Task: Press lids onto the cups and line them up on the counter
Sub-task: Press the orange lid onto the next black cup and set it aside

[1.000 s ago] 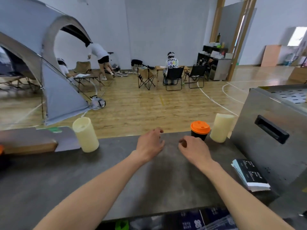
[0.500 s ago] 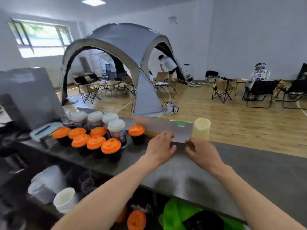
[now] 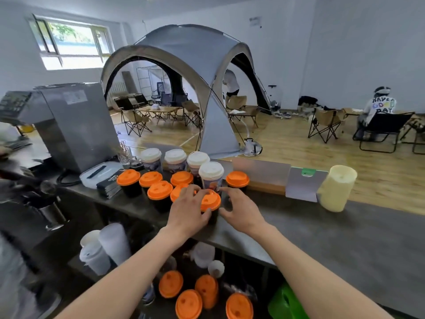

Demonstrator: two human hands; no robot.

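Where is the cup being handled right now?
Head view, centre: the orange-lidded black cup stands near the front edge of the counter between the left hand and right hand, in front of a white-lidded cup.

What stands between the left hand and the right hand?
One orange-lidded cup, shown in the head view. The left hand grips it, and the right hand is close beside it.

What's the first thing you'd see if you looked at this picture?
The bunch of bright orange lids on dark cups, crowded on the counter at the left. The left hand holds the front cup, with the right hand beside it. Behind them, a big grey dome tent fills the middle of the room.
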